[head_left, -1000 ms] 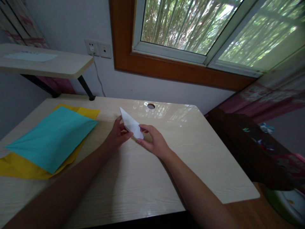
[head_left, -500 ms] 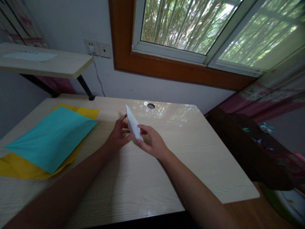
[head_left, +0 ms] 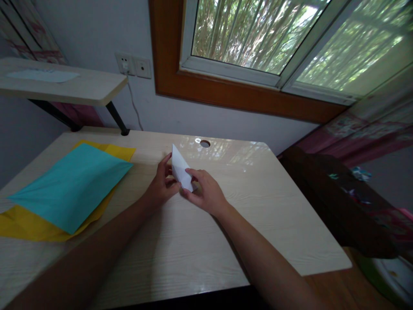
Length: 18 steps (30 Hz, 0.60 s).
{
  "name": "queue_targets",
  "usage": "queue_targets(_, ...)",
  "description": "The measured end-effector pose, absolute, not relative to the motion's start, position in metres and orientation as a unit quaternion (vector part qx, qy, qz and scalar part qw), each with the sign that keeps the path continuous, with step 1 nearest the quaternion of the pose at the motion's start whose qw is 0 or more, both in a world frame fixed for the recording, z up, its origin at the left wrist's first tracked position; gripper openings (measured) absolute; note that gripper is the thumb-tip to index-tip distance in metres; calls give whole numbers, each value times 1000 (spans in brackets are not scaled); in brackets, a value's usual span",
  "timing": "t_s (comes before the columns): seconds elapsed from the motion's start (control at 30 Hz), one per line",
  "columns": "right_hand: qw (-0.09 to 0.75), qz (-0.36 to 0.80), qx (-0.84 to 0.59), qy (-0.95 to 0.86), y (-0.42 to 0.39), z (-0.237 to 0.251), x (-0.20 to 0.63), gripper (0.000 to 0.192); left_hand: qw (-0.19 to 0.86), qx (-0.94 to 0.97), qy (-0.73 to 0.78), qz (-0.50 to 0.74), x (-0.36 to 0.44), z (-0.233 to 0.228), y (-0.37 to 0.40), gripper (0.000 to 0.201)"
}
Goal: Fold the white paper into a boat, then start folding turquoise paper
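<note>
A small piece of folded white paper (head_left: 181, 169) is held between both hands above the middle of the desk, its pointed end toward the window. My left hand (head_left: 164, 180) grips its left edge, fingers curled behind and thumb near the bottom corner. On the other side, my right hand (head_left: 206, 189) pinches the lower right part with thumb and fingers. Some fingertips are hidden behind the paper. Off to the left, a turquoise sheet (head_left: 74, 185) lies over a yellow sheet (head_left: 32, 226).
The pale wooden desk (head_left: 258, 224) has a round cable hole (head_left: 204, 144) near its back edge. A raised shelf (head_left: 106, 88) on black legs stands at the back left, bearing a white paper (head_left: 45, 76). Wall sockets (head_left: 134, 65) and a window (head_left: 251, 34) are behind.
The folded paper has turned slightly, so more of its broad face shows. Both hands keep hold of it, with the right fingers shifted a little.
</note>
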State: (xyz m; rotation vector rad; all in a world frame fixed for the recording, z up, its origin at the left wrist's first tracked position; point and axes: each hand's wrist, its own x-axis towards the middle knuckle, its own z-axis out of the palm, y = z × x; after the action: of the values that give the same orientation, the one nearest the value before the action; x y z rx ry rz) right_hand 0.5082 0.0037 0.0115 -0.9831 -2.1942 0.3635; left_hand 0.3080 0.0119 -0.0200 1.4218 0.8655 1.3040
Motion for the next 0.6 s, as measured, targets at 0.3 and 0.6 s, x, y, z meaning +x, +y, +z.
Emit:
queue_targets(0.3,333,61,-381,-861,5,8,504,60,471,589,362,547,311,-22,11,92)
queue_targets(0.6,348,13,-385,-855,5,8,502,66,412,608,374,567,313,-22,10,95)
